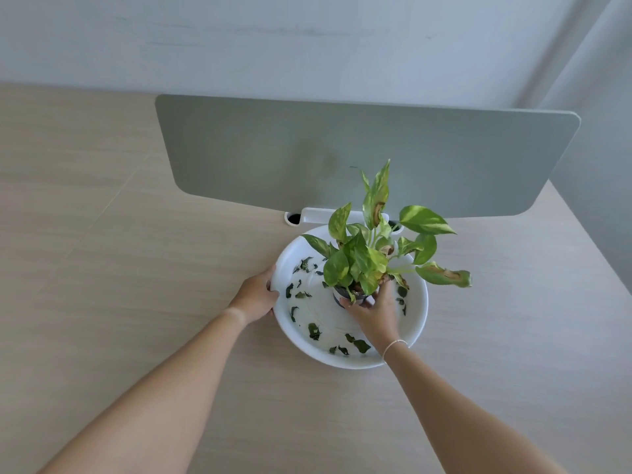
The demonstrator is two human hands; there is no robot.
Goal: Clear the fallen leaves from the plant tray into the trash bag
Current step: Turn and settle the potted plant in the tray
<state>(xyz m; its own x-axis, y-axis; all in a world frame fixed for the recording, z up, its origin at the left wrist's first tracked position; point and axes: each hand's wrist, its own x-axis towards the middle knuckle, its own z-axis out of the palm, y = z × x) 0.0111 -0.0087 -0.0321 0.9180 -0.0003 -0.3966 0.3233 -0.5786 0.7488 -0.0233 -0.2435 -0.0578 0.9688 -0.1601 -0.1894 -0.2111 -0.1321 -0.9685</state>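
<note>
A round white plant tray [419, 316] sits on the wooden desk. Several dark, dry fallen leaves [314, 330] lie scattered over its floor. A small potted plant [371, 254] with green and yellow leaves stands in the tray's middle, its dark pot mostly hidden. My left hand [255, 295] grips the tray's left rim. My right hand [374, 311] is wrapped around the pot from the near side. No trash bag is in view.
A grey-green divider panel [342, 152] stands upright just behind the tray, on a white clamp [313, 215] at the desk's back edge. The light wooden desk [136, 268] spreads to the left and front. A pale wall rises behind.
</note>
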